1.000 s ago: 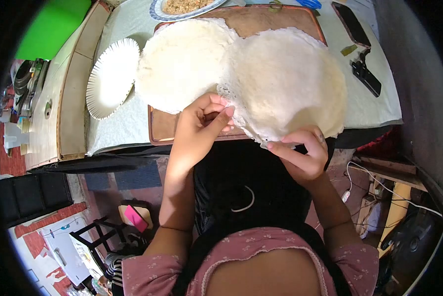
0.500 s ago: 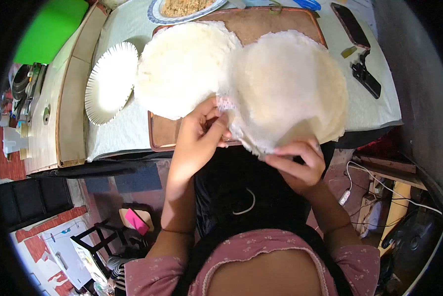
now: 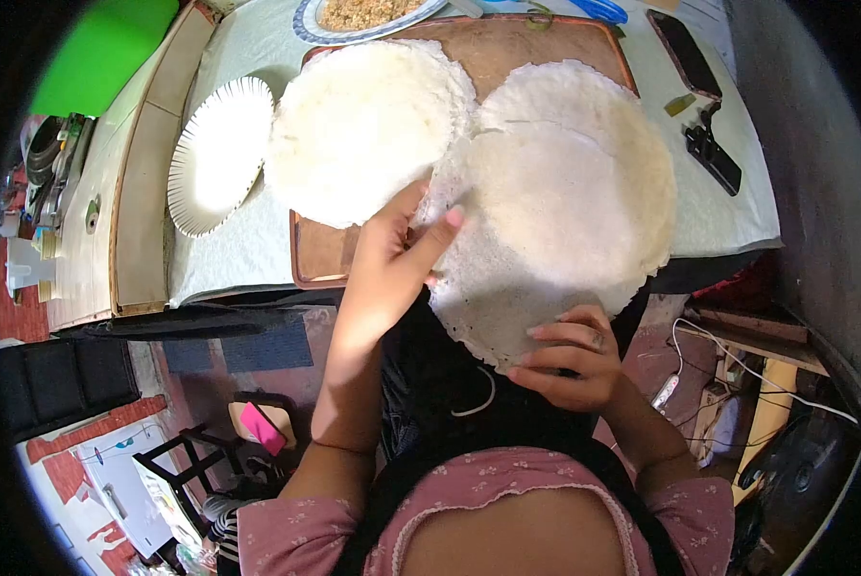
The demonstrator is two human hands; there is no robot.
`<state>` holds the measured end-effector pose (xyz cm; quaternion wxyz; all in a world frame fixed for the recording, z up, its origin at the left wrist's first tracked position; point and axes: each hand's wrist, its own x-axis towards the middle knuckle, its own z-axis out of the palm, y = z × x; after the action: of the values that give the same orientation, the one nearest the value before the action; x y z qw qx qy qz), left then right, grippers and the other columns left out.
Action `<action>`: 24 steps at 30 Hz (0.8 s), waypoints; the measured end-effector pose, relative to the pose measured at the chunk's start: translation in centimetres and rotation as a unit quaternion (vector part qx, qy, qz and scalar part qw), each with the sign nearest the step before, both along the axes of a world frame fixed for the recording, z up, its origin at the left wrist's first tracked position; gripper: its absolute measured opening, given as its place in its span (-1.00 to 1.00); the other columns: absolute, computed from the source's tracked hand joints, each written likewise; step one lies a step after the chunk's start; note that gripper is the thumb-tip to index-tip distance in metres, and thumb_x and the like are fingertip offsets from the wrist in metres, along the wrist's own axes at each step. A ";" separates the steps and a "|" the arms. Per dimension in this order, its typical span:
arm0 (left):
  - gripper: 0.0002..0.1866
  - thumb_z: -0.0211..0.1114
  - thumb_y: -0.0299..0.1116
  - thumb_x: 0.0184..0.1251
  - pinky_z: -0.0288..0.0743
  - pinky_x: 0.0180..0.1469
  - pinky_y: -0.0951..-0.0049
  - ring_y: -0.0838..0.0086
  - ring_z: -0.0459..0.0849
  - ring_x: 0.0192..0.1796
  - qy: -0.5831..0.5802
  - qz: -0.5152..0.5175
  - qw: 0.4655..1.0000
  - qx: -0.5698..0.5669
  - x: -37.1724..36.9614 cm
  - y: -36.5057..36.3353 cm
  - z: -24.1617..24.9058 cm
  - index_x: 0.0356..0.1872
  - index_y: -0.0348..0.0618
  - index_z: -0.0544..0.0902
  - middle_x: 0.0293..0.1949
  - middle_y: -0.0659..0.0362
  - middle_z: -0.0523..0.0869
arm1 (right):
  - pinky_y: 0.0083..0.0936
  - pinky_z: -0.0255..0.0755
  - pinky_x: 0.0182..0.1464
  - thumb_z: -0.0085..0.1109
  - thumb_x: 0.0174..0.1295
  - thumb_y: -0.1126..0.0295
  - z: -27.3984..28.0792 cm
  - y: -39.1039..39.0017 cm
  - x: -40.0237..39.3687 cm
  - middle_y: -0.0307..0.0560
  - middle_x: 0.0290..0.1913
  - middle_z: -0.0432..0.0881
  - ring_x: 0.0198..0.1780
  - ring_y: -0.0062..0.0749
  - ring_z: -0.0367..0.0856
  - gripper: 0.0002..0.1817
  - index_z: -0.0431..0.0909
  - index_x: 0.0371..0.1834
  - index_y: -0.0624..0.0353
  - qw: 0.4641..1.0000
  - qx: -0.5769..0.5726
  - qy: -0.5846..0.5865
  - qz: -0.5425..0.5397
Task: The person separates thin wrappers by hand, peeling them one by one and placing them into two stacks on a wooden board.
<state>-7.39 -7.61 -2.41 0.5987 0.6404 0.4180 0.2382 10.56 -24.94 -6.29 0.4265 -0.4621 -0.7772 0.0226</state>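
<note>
Because the thin sheet point(image 3: 493, 278) looks fragile, light, even tension is advisable: left grip point(image 3: 392, 259) pinching its left edge, right grip point(image 3: 579, 363) holding its lower edge, thumb hidden.

Place: home-like room with a cloth-covered table point(image 3: 728, 216)
Top centre: crumbly food point(image 3: 368, 12) on a blue-rimmed plate point(image 3: 307, 29); round pale sheets point(image 3: 363, 125) over a brown board point(image 3: 507, 50)
Upper right: phone point(image 3: 683, 50)
Lower right: power strip point(image 3: 667, 392), white cord point(image 3: 785, 386)
Lower left: black-framed stool point(image 3: 195, 466), brick-red patches point(image 3: 63, 472)
</note>
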 end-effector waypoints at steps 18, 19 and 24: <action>-0.64 0.17 -0.44 0.50 0.24 -0.60 0.72 0.79 0.36 -0.62 -0.041 0.007 0.998 0.039 -0.6 0.2 -1.5 0.26 -0.28 0.49 -0.46 0.35 0.61 | -0.16 0.23 0.07 0.52 -0.11 0.37 -1.5 -1.1 2.4 -0.51 -0.07 0.72 0.10 -0.31 0.45 -0.72 0.78 -0.26 -0.19 0.982 0.002 -0.061 -0.178; -0.67 0.17 -0.46 0.50 0.26 -0.60 0.70 0.79 0.37 -0.62 -0.042 0.006 0.998 0.039 -0.6 0.2 -1.2 0.22 -0.29 0.53 -0.47 0.34 0.59 | -0.18 0.23 0.06 0.52 -0.11 0.36 -1.4 -1.1 2.4 -0.51 -0.10 0.72 0.08 -0.33 0.45 -0.72 0.78 -0.26 -0.18 0.982 0.007 -0.057 -0.178; -0.72 0.11 -0.61 0.42 0.29 -0.56 0.70 0.78 0.43 -0.56 -0.038 0.013 0.999 0.033 -1.0 0.3 -2.1 0.06 -0.23 0.66 -0.32 0.28 0.68 | -0.28 0.25 -0.03 0.52 -0.13 0.35 0.0 -0.6 2.3 -0.50 -0.29 0.70 -0.03 -0.41 0.45 -0.73 0.78 -0.28 -0.16 0.984 0.037 -0.028 -0.171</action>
<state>-8.40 -7.28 -4.47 0.5892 0.6447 0.3957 0.2838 12.85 -25.57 -6.31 0.4193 -0.5726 -0.6984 -0.0927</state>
